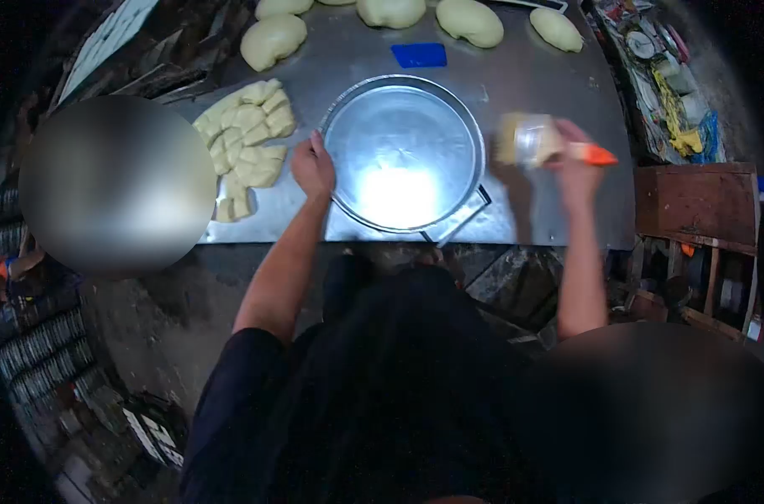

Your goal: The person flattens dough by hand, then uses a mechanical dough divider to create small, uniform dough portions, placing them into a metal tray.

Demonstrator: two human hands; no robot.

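A round, shallow metal pan (403, 151) sits on the metal table in front of me. My left hand (314, 168) is closed on its left rim, thumb up along the edge. To the right of the pan, my right hand (577, 164) grips a wide brush (529, 141) with an orange handle end; its pale bristles point left and are smeared by motion. Cut dough pieces (247, 134) lie in a cluster left of my left hand. A blue dough scraper (419, 55) rests just beyond the pan.
Large dough balls (470, 23) line the far side of the metal table (567, 210). Under the pan's lower right edge a thin metal frame (466, 220) sticks out. On the right stand a cluttered tray (668, 76) and a wooden box (697, 202). Blurred patches hide parts at left and lower right.
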